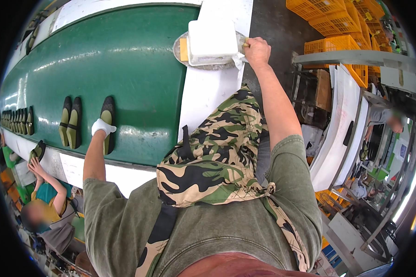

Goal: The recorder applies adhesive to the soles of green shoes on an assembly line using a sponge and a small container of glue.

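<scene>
My left hand, in a white glove, rests on an olive-green flat shoe lying on the green conveyor belt. A pair of the same shoes lies just to its left. My right hand, bare, is closed around a small handle, seemingly a brush, at the edge of a white tub that sits on a round grey plate on the white side rail. A camouflage apron covers my front.
Several more shoes lie in a row far down the belt. A seated person at lower left holds up a shoe. Yellow crates stack at upper right, beside a white curved conveyor and another person.
</scene>
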Motion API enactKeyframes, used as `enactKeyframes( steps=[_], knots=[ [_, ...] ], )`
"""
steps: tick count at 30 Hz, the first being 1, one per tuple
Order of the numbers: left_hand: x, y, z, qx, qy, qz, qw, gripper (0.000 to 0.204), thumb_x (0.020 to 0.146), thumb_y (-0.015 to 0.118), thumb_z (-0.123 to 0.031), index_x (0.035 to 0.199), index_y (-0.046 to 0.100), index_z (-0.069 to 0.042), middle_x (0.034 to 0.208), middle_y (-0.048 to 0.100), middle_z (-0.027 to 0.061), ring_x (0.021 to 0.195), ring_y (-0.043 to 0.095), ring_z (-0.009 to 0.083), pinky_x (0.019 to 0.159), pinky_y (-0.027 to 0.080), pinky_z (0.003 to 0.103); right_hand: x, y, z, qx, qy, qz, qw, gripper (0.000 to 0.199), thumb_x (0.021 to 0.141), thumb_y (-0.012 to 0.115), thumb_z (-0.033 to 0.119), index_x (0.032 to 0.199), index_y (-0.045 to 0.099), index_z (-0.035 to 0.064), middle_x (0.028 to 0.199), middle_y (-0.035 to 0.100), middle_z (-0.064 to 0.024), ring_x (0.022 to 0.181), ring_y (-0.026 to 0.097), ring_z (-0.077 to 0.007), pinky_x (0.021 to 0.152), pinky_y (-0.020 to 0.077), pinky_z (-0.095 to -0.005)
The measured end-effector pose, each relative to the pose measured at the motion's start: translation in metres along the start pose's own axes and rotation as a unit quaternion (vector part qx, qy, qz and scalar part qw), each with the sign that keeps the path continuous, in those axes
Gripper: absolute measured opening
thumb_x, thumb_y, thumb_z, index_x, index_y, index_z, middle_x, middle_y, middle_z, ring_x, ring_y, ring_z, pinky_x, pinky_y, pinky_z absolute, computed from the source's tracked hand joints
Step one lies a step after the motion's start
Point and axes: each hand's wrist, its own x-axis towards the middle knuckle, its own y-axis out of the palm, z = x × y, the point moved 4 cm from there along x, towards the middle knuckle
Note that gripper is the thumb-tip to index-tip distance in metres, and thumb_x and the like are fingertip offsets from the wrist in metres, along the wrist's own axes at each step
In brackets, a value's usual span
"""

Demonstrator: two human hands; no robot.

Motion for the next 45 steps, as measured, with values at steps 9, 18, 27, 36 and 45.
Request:
enactKeyframes(
  steps=[9,18,27,36,45],
  knots=[
    [0.002,0.0,0.0,0.009,0.005,0.011,1.0,0.065,0.064,0.088,-0.037,0.113,0.069,0.002,0.118,0.069,0.0194,0.109,0.067,0.0314,0.094,0.054,0.037,0.0,-0.013,0.005,0.007,-0.072,-0.045,0.996,0.012,0.073,0.069,0.015,0.083,0.075,0.0146,0.094,0.07,-0.0035,0.093,0.063,-0.0275,0.082,0.0463,-0.0455],
    [0.002,-0.002,0.003,-0.006,0.005,0.024,1.0,0.069,0.062,0.09,-0.038,0.114,0.069,0.002,0.117,0.069,0.0195,0.11,0.067,0.0323,0.093,0.053,0.037,-0.001,-0.022,-0.003,0.03,-0.034,-0.03,0.999,0.009,0.075,0.07,0.017,0.082,0.074,0.014,0.093,0.07,-0.0054,0.092,0.065,-0.0291,0.081,0.0475,-0.0469],
    [-0.025,-0.014,-0.058,-0.661,0.19,0.141,0.713,0.047,0.082,0.079,-0.022,0.119,0.064,0.001,0.112,0.069,0.0095,0.099,0.066,0.0239,0.094,0.05,0.037,-0.017,0.001,-0.054,0.211,0.316,0.096,0.92,0.028,0.067,0.078,0.024,0.087,0.074,0.005,0.08,0.072,-0.011,0.076,0.07,-0.0255,0.071,0.0522,-0.0366],
    [-0.115,-0.075,-0.168,-0.826,0.358,0.223,0.373,0.069,0.094,0.062,-0.041,0.144,0.039,-0.001,0.143,0.049,0.0235,0.132,0.048,0.0379,0.117,0.033,0.05,-0.055,-0.047,-0.048,0.57,0.423,-0.044,0.703,0.018,0.079,0.074,0.006,0.093,0.064,0.0059,0.083,0.067,-0.0054,0.071,0.063,-0.0166,0.065,0.0487,-0.033],
    [-0.25,-0.131,-0.215,-0.338,0.71,-0.277,0.552,0.09,0.076,0.085,-0.017,0.149,0.033,-0.005,0.15,0.042,0.0171,0.133,0.048,0.0283,0.113,0.039,0.044,-0.109,-0.129,0.094,0.792,0.183,0.038,0.582,0.017,0.083,0.073,0.0,0.092,0.06,0.0062,0.086,0.065,-0.0043,0.077,0.062,-0.0146,0.075,0.0518,-0.0306]
  ],
)
